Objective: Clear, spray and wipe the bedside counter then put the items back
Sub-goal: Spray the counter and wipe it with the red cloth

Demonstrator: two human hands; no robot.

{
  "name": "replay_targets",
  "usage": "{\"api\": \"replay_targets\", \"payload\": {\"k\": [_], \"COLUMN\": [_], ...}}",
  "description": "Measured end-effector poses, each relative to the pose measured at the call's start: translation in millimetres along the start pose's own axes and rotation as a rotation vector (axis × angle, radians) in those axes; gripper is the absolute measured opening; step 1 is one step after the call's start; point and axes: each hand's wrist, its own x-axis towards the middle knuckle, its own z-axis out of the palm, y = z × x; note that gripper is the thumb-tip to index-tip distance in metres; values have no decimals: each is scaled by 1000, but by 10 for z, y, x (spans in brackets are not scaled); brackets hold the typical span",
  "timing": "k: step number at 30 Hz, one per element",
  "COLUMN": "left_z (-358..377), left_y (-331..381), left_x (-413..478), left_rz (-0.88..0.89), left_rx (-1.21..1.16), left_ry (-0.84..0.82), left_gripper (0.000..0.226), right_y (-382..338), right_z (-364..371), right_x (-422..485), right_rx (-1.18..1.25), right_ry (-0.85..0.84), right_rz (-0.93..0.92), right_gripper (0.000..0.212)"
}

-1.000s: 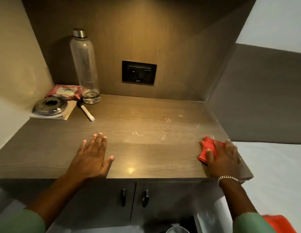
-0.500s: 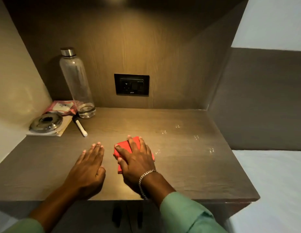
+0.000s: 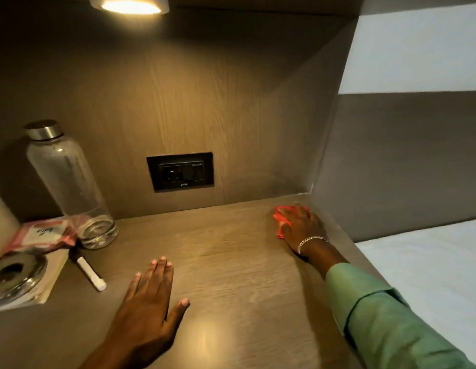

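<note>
The wooden bedside counter (image 3: 231, 262) fills the view. My right hand (image 3: 302, 226) presses a red cloth (image 3: 280, 218) flat on the counter's far right corner, against the back and side panels. My left hand (image 3: 149, 296) lies flat, fingers spread, on the front middle of the counter and holds nothing. At the far left stand a clear bottle (image 3: 69, 185) with a metal cap, a pink packet (image 3: 42, 234), a white marker (image 3: 89, 272) and a round metal dish (image 3: 14, 275) on a notepad (image 3: 52, 278).
A black socket plate (image 3: 180, 171) sits in the back panel. A lamp (image 3: 129, 5) glows overhead. A white bed (image 3: 428, 265) lies just right of the counter's edge.
My right hand has swept the red cloth from the front middle of the counter to the far right corner. My left hand has stayed flat. The view has tilted up and moved closer.
</note>
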Motion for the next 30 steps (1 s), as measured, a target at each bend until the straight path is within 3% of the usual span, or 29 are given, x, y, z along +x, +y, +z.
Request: {"api": "replay_targets", "payload": {"k": [5,7,11,23,26,30], "left_z": [60,95,147,189,216,199], "left_y": [71,128,309,522,510,522], "left_x": [495,690,1015,1229,1227,1212], "left_rz": [107,167,296,295,295,309], "left_rx": [-12,-34,-47,-17,-23,-11], "left_ry": [-25,-39,-66,-85,-74,-88], "left_gripper": [77,75,70,72,72,73], "right_y": [-527,-632,-528,-443,-276,-10], "right_z": [275,468,438,4,-71,-124], "right_x": [-1105,-1642,-1868,32,117,-439], "right_rx": [-1,86,-34,-67,-18,76], "right_ry": [142,64,-57,103,89,138], "right_rz": [-431,-476,-591,62,302,455], "right_gripper": [42,47,52,50,57,57]}}
